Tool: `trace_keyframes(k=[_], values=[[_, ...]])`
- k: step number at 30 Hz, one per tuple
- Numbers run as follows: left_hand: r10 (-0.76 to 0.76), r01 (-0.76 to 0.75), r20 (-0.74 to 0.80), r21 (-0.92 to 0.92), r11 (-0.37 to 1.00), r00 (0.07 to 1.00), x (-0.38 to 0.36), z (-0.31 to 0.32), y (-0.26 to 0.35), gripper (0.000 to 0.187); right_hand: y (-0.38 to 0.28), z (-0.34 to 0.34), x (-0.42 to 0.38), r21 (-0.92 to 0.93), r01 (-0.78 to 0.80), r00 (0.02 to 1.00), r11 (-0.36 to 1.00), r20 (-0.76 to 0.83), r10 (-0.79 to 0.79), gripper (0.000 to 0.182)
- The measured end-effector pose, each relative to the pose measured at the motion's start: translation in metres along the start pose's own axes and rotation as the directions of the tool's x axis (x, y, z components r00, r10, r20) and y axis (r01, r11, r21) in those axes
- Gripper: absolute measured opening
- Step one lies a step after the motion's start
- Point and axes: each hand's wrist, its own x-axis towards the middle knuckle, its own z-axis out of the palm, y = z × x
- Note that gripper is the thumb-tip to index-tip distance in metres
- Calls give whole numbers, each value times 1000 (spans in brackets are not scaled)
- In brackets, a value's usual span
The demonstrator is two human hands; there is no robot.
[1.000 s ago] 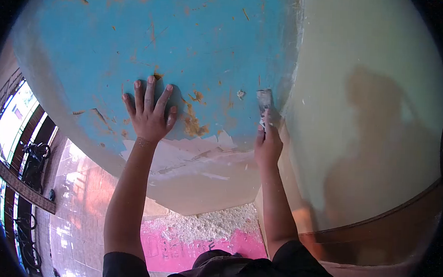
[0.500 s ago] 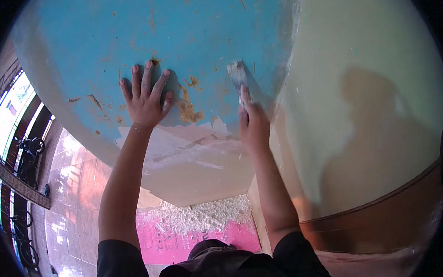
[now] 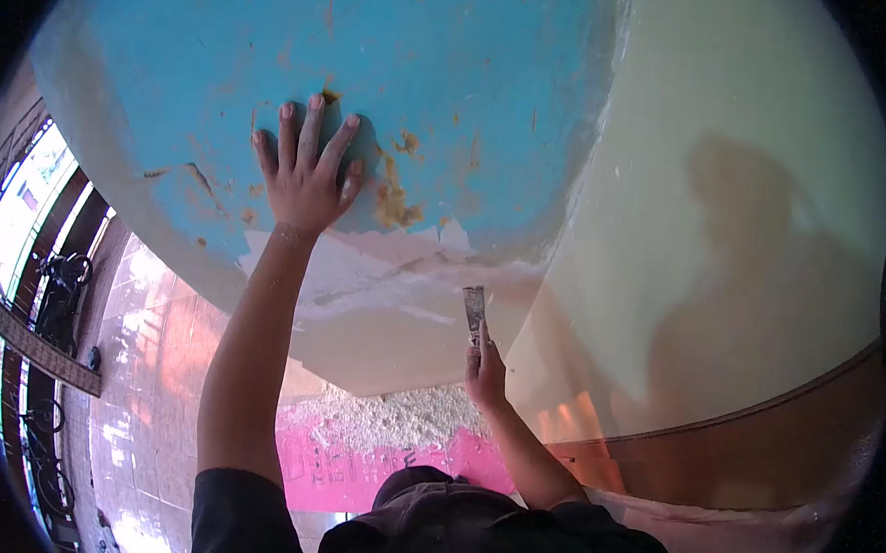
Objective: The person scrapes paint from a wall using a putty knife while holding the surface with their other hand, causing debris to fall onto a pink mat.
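I am pressing my left hand [image 3: 306, 174], fingers spread flat and gripping nothing, against the scuffed blue painted wall [image 3: 453, 87], just left of its orange bare patches [image 3: 397, 206]. Below that hand, the pale scraped strip of plaster [image 3: 383, 273] is showing. Right of it and lower, my right hand [image 3: 485, 371] is closing round the narrow metal scraper [image 3: 473, 310], whose blade is sticking up above my fingers, under the blue wall's lower edge.

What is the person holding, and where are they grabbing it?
The right hand holds a scraper by its lower handle end, blade pointing up. The left hand holds nothing; it is pressed flat on the blue wall.
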Motion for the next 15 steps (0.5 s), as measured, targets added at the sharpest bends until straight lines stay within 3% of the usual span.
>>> trace_keyframes(k=[2,7,8,11,15], values=[[4,-4,11,8,1000,1000,3,-2,1,49,2,-1,-15,32,-29,1000,999,-1,29,62],[20,-20,-11,5,1000,1000,3,-1,1,50,12,-10,5,68,-116,992,991,-51,119,40],[17,-17,-10,-1,1000,1000,3,-1,1,50,16,-11,6,100,-219,975,971,-19,221,32],[9,-9,17,11,1000,1000,3,-2,1,49,42,-5,-6,-26,-324,943,946,72,325,33],[7,-7,17,13,1000,1000,3,-1,1,49,66,15,-33,-24,-323,945,946,39,323,36]])
